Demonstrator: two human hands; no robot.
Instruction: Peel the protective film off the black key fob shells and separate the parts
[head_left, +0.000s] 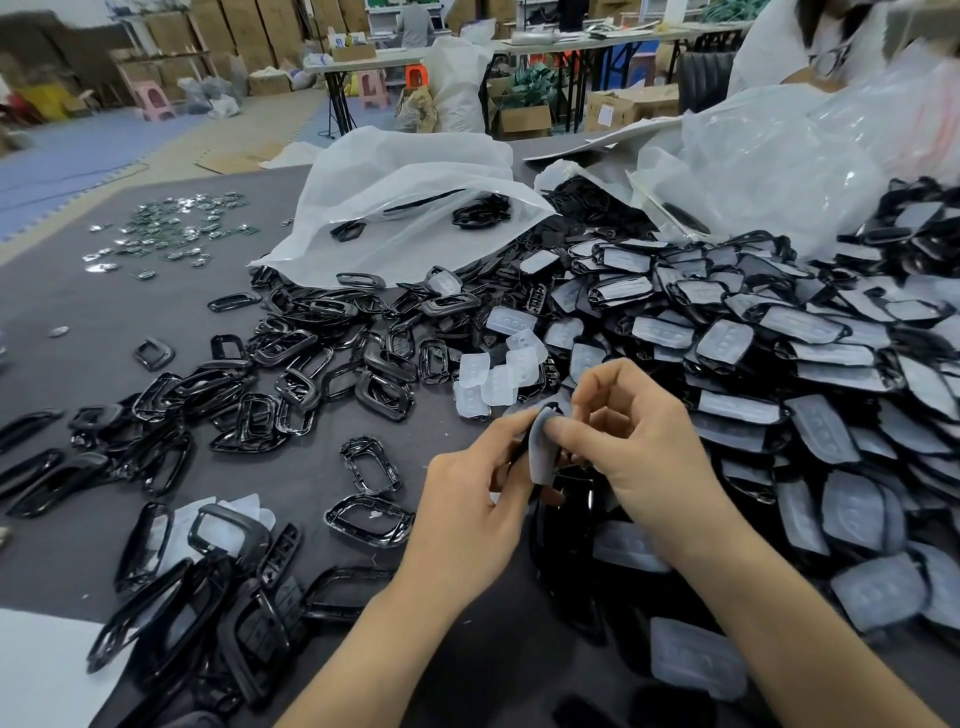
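Left hand gripping half-hidden shell, right hand apparently pinching film

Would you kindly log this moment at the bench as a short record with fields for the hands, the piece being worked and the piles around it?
left hand: grips the key fob shell from the left
right hand: thumb and fingers pinch the film
film: translucent, curved up between both hands
unpeeled pile: film-covered shells heaped on the right
peeled frames: bare black frames spread on the left
loose films: small cluster beyond the hands
white bag: open, behind the frames
table: dark grey surface
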